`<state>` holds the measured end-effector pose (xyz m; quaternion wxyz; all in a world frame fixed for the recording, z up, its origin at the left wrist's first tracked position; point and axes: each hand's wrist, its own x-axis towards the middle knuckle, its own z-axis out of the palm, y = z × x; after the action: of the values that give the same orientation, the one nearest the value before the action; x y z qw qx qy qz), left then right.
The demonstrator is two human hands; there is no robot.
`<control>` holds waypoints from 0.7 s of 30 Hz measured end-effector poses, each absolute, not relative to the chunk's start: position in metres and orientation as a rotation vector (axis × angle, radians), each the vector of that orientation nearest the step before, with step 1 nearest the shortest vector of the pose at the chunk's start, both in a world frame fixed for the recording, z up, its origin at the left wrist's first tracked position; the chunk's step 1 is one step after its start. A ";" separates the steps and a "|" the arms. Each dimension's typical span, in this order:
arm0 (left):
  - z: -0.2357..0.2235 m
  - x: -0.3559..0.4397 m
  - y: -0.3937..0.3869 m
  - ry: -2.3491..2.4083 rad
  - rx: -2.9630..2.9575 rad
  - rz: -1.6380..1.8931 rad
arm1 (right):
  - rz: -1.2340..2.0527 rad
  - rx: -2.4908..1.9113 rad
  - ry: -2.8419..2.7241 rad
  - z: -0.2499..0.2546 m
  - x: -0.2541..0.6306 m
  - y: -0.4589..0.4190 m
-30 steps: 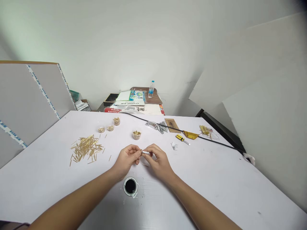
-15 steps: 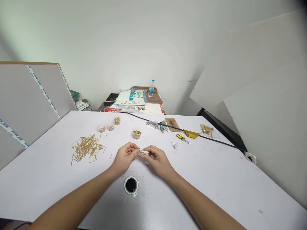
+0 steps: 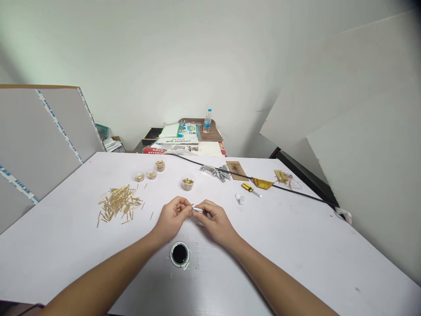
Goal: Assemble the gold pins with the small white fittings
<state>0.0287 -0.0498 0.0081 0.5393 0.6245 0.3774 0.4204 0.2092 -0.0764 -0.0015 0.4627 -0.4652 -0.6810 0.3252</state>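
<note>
My left hand (image 3: 173,218) and my right hand (image 3: 215,221) meet over the middle of the white table, fingertips nearly touching. Closed in a pinch, the left fingers have a thin brownish pin (image 3: 192,204) sticking up from them; most of it is hidden. Between the right thumb and fingers is a small white piece (image 3: 197,210), perhaps folded paper, its end against the left fingertips. Just in front of the hands stands a small round pot (image 3: 173,260) of black liquid. Beyond them is a clear cup (image 3: 187,187) holding small gold parts.
A pile of gold pins (image 3: 120,202) lies at the left, with small tubs (image 3: 151,175) of gold parts behind. To the right are a yellow screwdriver (image 3: 250,189), crumpled paper (image 3: 240,199), a brown card (image 3: 237,171) and a black cable (image 3: 299,193) crossing the table (image 3: 296,254).
The white piece has turned slightly in the fingers and shows a narrower side. Both hands stay in nearly the same place.
</note>
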 end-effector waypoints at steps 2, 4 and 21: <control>0.005 0.029 -0.049 0.890 1.481 0.997 | 0.791 -1.143 -1.684 -0.001 0.208 -0.077; 0.001 0.029 -0.049 0.881 1.476 0.988 | 0.786 -1.137 -1.699 0.001 0.208 -0.078; 0.016 0.022 -0.055 0.921 1.854 0.731 | 0.781 -1.116 -1.629 -0.002 0.213 -0.076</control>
<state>0.0224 -0.0550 0.0159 0.4556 0.7519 0.3733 0.2963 0.2129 -0.0763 -0.0024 0.4874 -0.4590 -0.6698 0.3211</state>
